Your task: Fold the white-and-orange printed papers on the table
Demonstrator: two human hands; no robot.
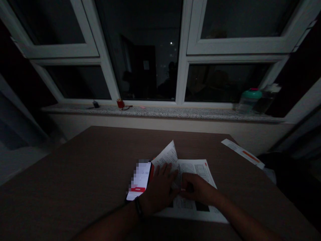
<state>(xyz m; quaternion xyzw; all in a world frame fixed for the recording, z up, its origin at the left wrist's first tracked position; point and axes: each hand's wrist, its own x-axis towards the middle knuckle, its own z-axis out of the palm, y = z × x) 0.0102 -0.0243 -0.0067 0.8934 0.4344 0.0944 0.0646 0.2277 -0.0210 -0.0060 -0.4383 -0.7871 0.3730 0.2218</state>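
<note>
An open printed booklet [208, 214] lies on the table, with a left page folded up to a point at the top. My left hand [162, 184] rests flat on that folded page, fingers spread. Close beside it, my right hand [198, 189] is closed in a pinch near the booklet's centre fold. A small pale reddish bit shows at its fingertips, too dim to name. Left of my left hand is a phone [140, 177] with its screen lit, partly blurred out; its right side meets the booklet's edge.
The brown table [75, 167] reaches toward a speckled windowsill [155, 113]. A white paper strip [242, 153] with an orange band lies at the table's right edge. On the sill stand a teal-lidded bottle [249, 100], another clear bottle [267, 98] and a small red jar [120, 103].
</note>
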